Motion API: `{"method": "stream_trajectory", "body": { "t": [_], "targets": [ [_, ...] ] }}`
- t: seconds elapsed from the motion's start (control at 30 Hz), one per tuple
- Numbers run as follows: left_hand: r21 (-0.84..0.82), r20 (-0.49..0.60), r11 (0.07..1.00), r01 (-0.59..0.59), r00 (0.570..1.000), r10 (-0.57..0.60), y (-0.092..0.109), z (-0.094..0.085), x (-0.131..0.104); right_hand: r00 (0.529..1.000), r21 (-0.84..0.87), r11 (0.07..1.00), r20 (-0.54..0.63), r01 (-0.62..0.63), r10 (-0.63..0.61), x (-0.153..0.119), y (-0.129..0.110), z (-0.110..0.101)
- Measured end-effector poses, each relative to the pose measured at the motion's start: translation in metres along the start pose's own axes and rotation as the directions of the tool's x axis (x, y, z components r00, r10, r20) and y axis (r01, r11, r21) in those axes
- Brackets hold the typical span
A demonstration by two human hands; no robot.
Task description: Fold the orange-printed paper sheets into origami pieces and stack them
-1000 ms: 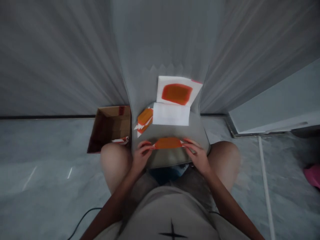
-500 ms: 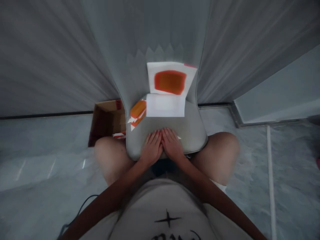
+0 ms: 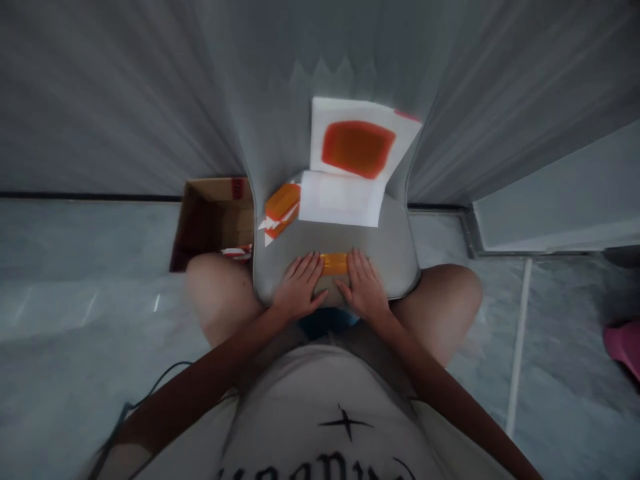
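A flat orange strip (image 3: 334, 264), which looks like folded paper, lies near the front of a grey chair seat (image 3: 285, 250). My left hand (image 3: 299, 285) rests flat at the strip's left end, fingers stretched forward and thumb pointing inward. At the right end, my right hand (image 3: 367, 279) lies flat in the same manner. Both sets of fingertips cover the ends of the strip, so its full length is hidden. Neither hand grips anything.
An open white booklet (image 3: 340, 199) with an orange-red picture leans against the chair back. Left of it lies a folded orange-and-white paper piece (image 3: 281, 210). A cardboard box (image 3: 207, 220) holding some paper stands on the floor at left. A pink object (image 3: 624, 343) is at far right.
My hands have slid apart from the middle, the left to the left and the right to the right, exposing the orange strip. The camera view has shifted and tilted slightly.
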State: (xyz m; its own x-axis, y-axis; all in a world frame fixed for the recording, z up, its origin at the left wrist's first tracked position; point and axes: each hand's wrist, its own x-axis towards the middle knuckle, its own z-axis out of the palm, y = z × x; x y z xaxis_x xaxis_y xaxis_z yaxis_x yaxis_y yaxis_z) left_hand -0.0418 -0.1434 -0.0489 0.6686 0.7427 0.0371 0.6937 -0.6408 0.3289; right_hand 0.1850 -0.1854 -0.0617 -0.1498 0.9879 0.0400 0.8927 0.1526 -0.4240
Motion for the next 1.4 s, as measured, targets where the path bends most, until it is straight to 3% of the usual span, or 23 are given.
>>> {"method": "stream_trajectory", "body": {
  "t": [0.2, 0.33, 0.4, 0.6, 0.7, 0.83, 0.9, 0.97, 1.07, 1.17, 1.27, 1.4],
  "targets": [
    [-0.166, -0.149, 0.985, 0.049, 0.986, -0.074, -0.004, 0.001, -0.001, 0.991, 0.063, 0.998, -0.134, -0.006, 0.015, 0.001, 0.007, 0.008],
    [-0.238, -0.304, 0.950, 0.200, 0.914, -0.269, -0.005, 0.012, 0.002, 0.947, 0.108, 0.993, -0.310, -0.057, 0.088, 0.009, 0.005, 0.018],
    [-0.222, -0.346, 0.945, 0.240, 0.887, -0.306, -0.005, 0.020, 0.000, 0.929, 0.126, 0.992, -0.362, -0.027, 0.071, 0.011, 0.002, 0.024],
    [-0.274, -0.362, 0.945, 0.176, 0.892, -0.271, -0.013, 0.027, -0.014, 0.895, 0.181, 0.983, -0.442, 0.023, 0.061, 0.004, 0.001, 0.039],
    [-0.268, -0.301, 0.947, 0.176, 0.919, -0.256, -0.014, 0.014, -0.015, 0.891, 0.184, 0.983, -0.449, 0.016, 0.070, 0.002, 0.001, 0.045],
    [-0.117, -0.219, 0.960, 0.256, 0.936, -0.276, -0.007, -0.007, -0.009, 0.878, 0.108, 0.994, -0.475, 0.004, 0.048, -0.003, -0.004, 0.047],
    [-0.039, -0.216, 0.975, 0.219, 0.951, -0.222, -0.001, -0.012, -0.007, 0.875, 0.071, 0.997, -0.482, -0.012, 0.045, -0.009, -0.009, 0.046],
    [0.004, -0.206, 0.996, 0.094, 0.974, -0.091, 0.007, -0.010, -0.009, 0.876, 0.055, 0.998, -0.482, -0.013, 0.038, -0.018, -0.014, 0.043],
    [0.058, -0.170, 0.997, -0.059, 0.983, 0.068, 0.014, 0.001, -0.023, 0.877, 0.055, 0.998, -0.481, 0.008, 0.020, -0.034, -0.018, 0.040],
    [0.172, -0.142, 0.979, -0.114, 0.980, 0.139, 0.013, 0.017, -0.047, 0.873, 0.061, 0.998, -0.487, 0.012, 0.020, -0.052, -0.016, 0.039],
    [0.268, -0.232, 0.953, -0.144, 0.950, 0.209, 0.006, 0.025, -0.065, 0.863, 0.072, 0.997, -0.504, 0.016, 0.022, -0.066, -0.009, 0.039],
    [0.227, -0.335, 0.965, -0.134, 0.919, 0.206, 0.000, 0.014, -0.071, 0.839, 0.091, 0.995, -0.544, 0.050, 0.008, -0.078, 0.001, 0.034]
  ]
}}
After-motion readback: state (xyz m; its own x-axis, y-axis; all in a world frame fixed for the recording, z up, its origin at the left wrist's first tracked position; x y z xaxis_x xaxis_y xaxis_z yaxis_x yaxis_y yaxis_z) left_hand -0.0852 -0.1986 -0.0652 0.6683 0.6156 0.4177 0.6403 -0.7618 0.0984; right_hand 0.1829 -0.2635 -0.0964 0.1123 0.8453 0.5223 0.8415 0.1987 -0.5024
